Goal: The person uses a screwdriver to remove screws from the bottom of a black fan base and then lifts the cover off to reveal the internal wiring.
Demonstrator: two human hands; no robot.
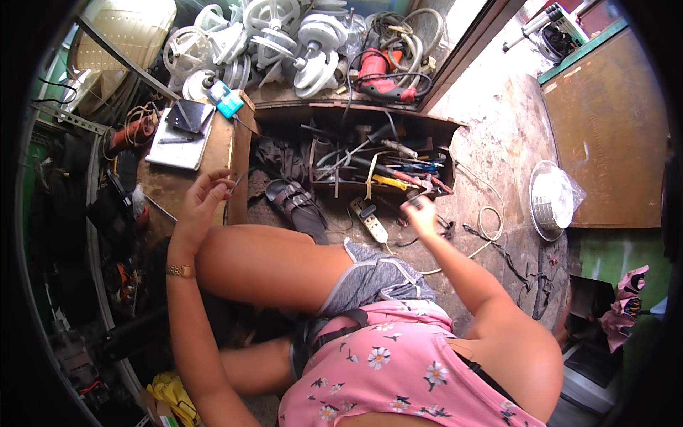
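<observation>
Over the edge of the wooden bench at left, my left hand (203, 201) has its fingers pinched on a thin, dark metallic tool (240, 180), whose exact kind is too small to tell. My right hand (422, 215) is closed by the front edge of an open wooden toolbox (324, 186). Something dark shows at its fingers, but I cannot make out what it is. Inside the box lie several hand tools, among them a yellow-handled cutter (390, 182) and red-handled pliers (409, 178). A white power strip (368, 219) with a black plug in it lies left of that hand.
A red power drill (377, 75) and white plastic pulleys (284, 46) crowd the shelf behind. A tablet (188, 115) lies on a silver device (178, 146) on the bench. A pale cable (491, 220) loops across the floor. A white basket (551, 201) stands at right.
</observation>
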